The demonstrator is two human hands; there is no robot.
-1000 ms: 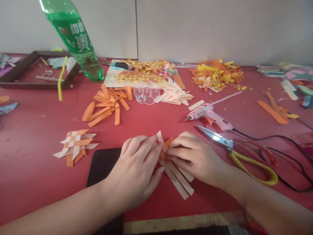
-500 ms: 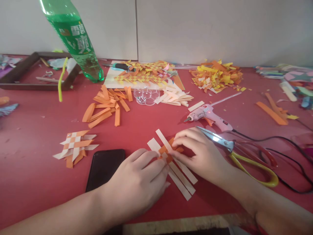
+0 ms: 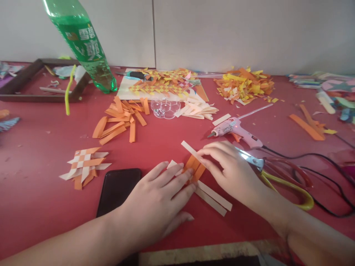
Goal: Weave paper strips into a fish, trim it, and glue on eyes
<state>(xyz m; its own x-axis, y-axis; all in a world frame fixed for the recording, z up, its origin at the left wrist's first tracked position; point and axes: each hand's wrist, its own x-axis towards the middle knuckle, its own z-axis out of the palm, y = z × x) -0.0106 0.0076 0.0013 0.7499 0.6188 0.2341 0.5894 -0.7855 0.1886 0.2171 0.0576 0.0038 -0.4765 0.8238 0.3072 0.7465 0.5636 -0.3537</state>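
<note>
The left hand [image 3: 163, 197] lies palm down near the middle of the front edge of the red tabletop [image 3: 155, 146], its fingers extended, slightly spread and pressing on a partly woven piece of flat orange and cream paper strips [image 3: 195, 166]. The right hand [image 3: 223, 166] has its thumb and fingertips closed on a narrow cream paper strip [image 3: 189, 147] at the piece's upper side; the exact grip under the fingers is hidden. Two cream strip ends run from beneath the left hand toward the front edge.

Just left of the left hand is a black rectangular phone [image 3: 119, 190], its near part covered by the forearm. Further toward the left edge sits an orange-and-cream checkered woven paper piece [image 3: 84, 160] with pointed ends. Beyond the hands, a loose pile of folded orange paper strips [image 3: 116, 127] lies left of a clear plastic scalloped tray [image 3: 172, 111], and a heap of cream paper strips [image 3: 199, 109] touches the tray's right side.

A pink glue gun [image 3: 240, 131] lies beyond the right hand, which partly covers steel-bladed scissors with red and yellow handles [image 3: 256, 162]. Toward the far left corner, a green plastic bottle [image 3: 90, 51] stands beside a dark brown rectangular frame [image 3: 41, 98].
</note>
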